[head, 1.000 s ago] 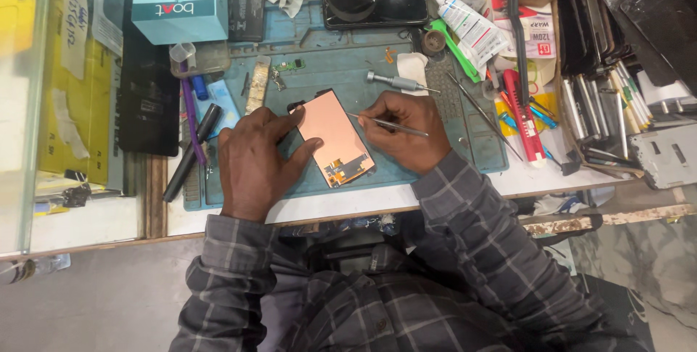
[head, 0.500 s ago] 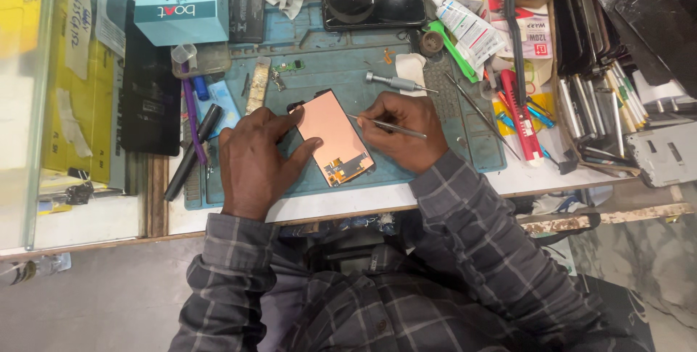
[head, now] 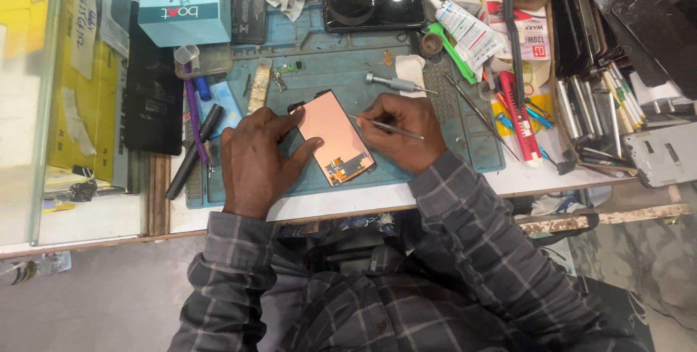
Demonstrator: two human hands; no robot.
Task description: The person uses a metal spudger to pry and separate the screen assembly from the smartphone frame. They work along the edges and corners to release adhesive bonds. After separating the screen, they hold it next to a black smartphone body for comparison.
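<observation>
- The phone screen panel (head: 334,138) lies face-down and slanted on the blue work mat (head: 450,156), near the counter's (head: 348,203) front edge, its copper-coloured back up and an orange flex cable at its lower end.
- The left hand (head: 258,156) presses flat on the mat, fingers (head: 279,123) spread and touching the panel's left edge and top corner; it looks like bracing, so the panel does not slide.
- The right hand (head: 399,134) has its fingers clenched on thin metal tweezers (head: 385,127), tip laid at the panel's right edge, held low like a pen, probably for fine control.
- A silver screwdriver (head: 392,83) rests just above that hand, within reach.
- A light blue box (head: 185,3) with a dark band stands at the mat's far left corner.
- A white tube (head: 468,29) with printed label lies slanted to the far right, beside a green tool.
- A black phone (head: 374,7) lies at the mat's far edge.
</observation>
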